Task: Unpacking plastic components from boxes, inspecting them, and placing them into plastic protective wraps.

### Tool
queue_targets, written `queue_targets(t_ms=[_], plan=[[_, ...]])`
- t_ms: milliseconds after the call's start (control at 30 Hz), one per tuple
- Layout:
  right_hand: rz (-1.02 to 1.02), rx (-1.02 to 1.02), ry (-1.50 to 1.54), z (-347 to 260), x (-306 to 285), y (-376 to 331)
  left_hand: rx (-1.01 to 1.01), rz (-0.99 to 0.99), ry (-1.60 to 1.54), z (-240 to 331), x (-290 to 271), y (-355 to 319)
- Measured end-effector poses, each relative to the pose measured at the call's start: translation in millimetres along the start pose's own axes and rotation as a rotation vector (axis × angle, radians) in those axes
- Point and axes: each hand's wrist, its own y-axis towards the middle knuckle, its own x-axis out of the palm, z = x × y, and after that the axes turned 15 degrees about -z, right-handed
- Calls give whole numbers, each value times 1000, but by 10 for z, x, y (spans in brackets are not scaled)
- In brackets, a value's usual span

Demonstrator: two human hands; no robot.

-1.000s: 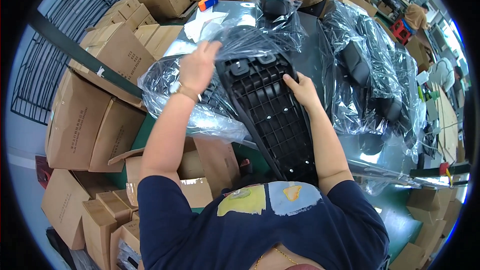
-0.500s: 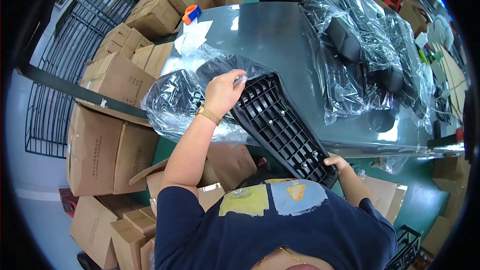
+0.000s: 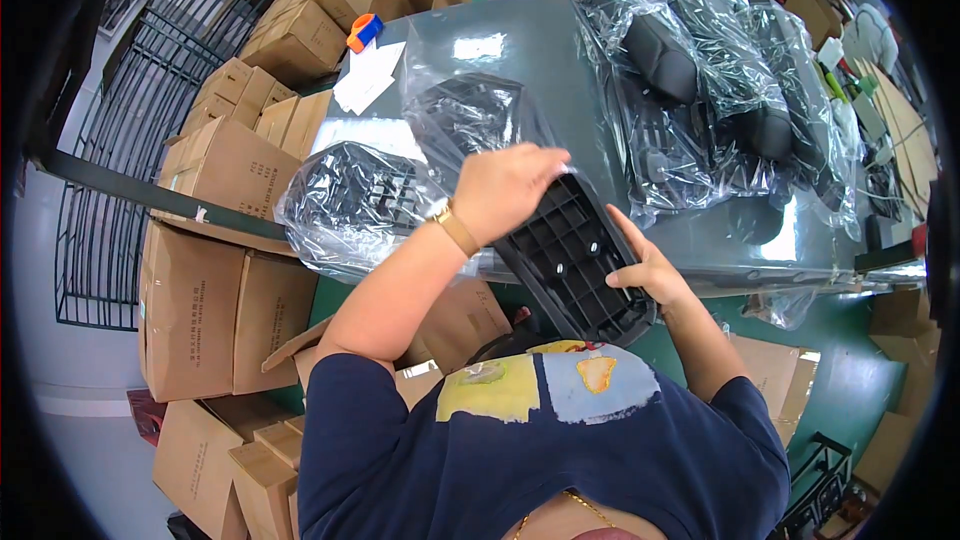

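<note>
Head view: clear bag [image 3: 462, 108] seems pinched by closed left hand [image 3: 508, 190]; black seat [image 3: 572, 258] is gripped by curled right hand [image 3: 648, 265]. Bagging is apparently being done; careful pulling seems needed.

I hold a long black plastic panel [image 3: 572, 265] slantwise in front of me, its rounded near end close to my chest and beyond the table edge. Its underside faces me: a deep grid of square ribs inside a thick, smooth rim, with small silvery studs [image 3: 593, 249] standing among the ribs. The far part lies over the table inside a clear plastic bag [image 3: 448, 120]. The bag is thin, glossy and wrinkled, spreading loosely around the panel, whose near part is bare.
</note>
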Motion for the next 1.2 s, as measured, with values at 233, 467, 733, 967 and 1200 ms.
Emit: queue_targets(t_ms=[233, 467, 733, 967, 1200], plan=[[181, -25, 267, -152, -79, 192, 102, 3, -275, 768, -148, -430], [148, 86, 82, -730, -351, 255, 21, -96, -758, 534, -342, -892], [-217, -85, -489, -1705, 334, 413, 79, 580, 126, -621, 33, -383], [-338, -437, -455, -2007, 716, 923, -29, 875, -204, -535, -607, -148], [156, -309, -1063, -1391, 242, 1384, 36, 1195, -1325, -1115, -1080, -858]])
